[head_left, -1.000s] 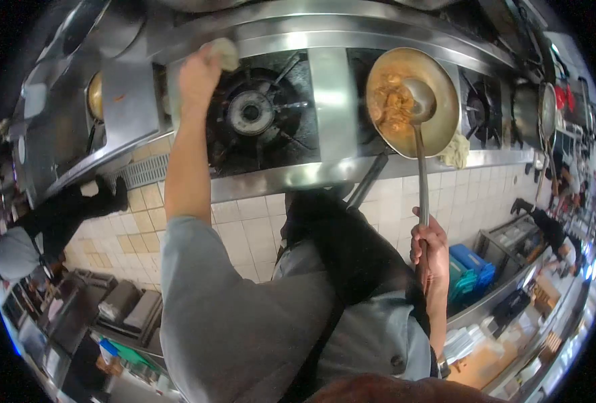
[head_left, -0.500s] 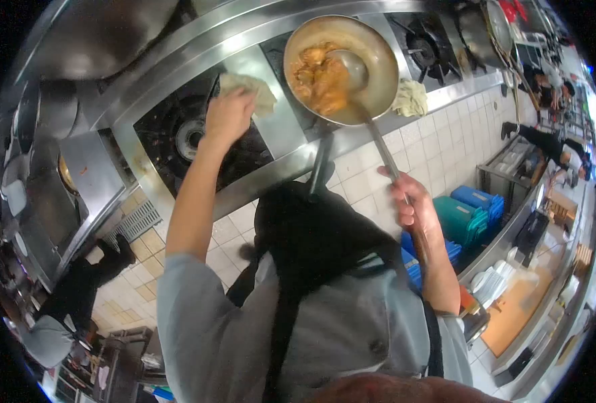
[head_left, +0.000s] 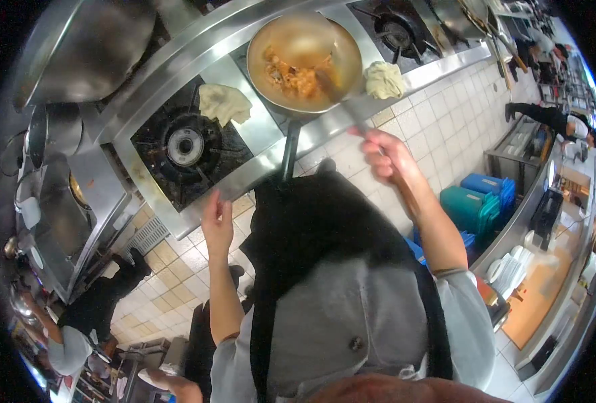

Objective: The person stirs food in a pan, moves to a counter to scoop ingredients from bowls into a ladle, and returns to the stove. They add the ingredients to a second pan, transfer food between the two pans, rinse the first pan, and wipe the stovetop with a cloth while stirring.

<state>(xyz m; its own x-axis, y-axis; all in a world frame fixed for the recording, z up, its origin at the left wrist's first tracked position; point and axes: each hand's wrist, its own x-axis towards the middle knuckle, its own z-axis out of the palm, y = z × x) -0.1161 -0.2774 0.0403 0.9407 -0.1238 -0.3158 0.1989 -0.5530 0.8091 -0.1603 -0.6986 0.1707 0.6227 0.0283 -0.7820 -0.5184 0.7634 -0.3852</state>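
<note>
My right hand (head_left: 389, 156) is wrapped round the handle of a ladle (head_left: 306, 41), whose bowl is smeared by motion over the wok. In the wok (head_left: 349, 60), pieces of brownish-orange food in sauce (head_left: 296, 79) lie toward the near side. The wok's long handle (head_left: 289, 149) points at my apron, and neither hand is on it. My left hand (head_left: 217, 225), empty with its fingers loosely apart, hangs just off the stove's front edge. Beyond it a crumpled pale cloth (head_left: 224, 104) rests beside the left burner (head_left: 186, 146).
Another crumpled cloth (head_left: 384, 80) lies right of the wok, near a second burner (head_left: 397, 37). Large pans (head_left: 90, 50) stand at the back left. Green and blue bins (head_left: 469, 209) are on the floor to my right. A person in dark trousers (head_left: 96, 295) is at the left.
My left hand has let go of the left cloth and drawn back toward me. The ladle has swung to the wok's far side, and my right hand has risen slightly leftward in view.
</note>
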